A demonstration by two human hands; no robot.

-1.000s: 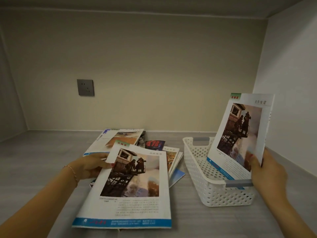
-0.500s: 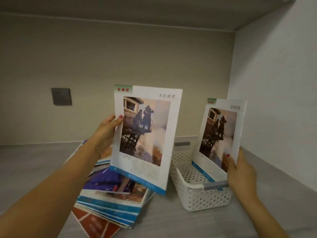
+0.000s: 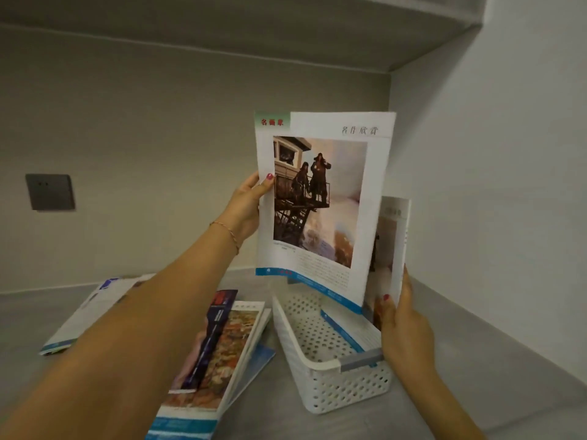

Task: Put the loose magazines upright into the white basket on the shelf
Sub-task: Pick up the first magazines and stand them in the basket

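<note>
My left hand [image 3: 246,208] grips the left edge of a white magazine [image 3: 320,201] with a photo of figures on a tower, held upright in the air above the white perforated basket [image 3: 320,389]. Behind it stands a second, matching magazine [image 3: 392,249] upright inside the basket along its right side, and my right hand [image 3: 403,325] holds its near edge. The held magazine hides most of the standing one. Loose magazines [image 3: 219,347] lie in a flat pile on the shelf left of the basket, partly under my left forearm.
The grey shelf floor [image 3: 476,376] runs to a side wall [image 3: 508,185] close on the right of the basket. A back wall carries a dark socket plate [image 3: 50,192]. Another shelf board [image 3: 286,20] lies overhead. One more magazine [image 3: 95,306] lies far left.
My left hand has carried its magazine rightward and higher, from beside the pile to over the basket, in front of the standing magazine. My right hand still holds the standing magazine.
</note>
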